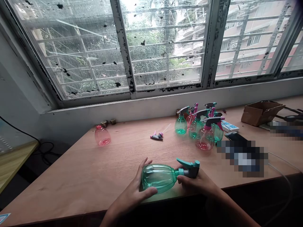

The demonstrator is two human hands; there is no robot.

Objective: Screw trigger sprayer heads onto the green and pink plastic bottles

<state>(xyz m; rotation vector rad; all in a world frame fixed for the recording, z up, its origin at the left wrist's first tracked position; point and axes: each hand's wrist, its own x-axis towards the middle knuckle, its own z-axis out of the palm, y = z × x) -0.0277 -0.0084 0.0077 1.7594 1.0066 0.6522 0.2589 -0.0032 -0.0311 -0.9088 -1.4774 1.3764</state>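
A clear green spray bottle (159, 178) lies on its side in the air above the table's front edge, its spray head pointing right. My left hand (139, 186) is wrapped round the bottle's base, thumb in front and fingers behind. At the neck, my right hand (195, 181) grips the dark grey spray head with its teal trigger (186, 163); some of its fingers are hidden. Farther back lies a loose pink and grey spray head (157, 136) with a thin tube. An open pink bottle (102, 136) without a spray head stands at the back left.
Several green and pink spray bottles (205, 138) stand grouped at the back right. Beside them are a blue and white box (229, 126), a dark phone-like object (239, 138) and an open cardboard box (260, 113). The wooden table (78, 176) runs up to the windowed wall.
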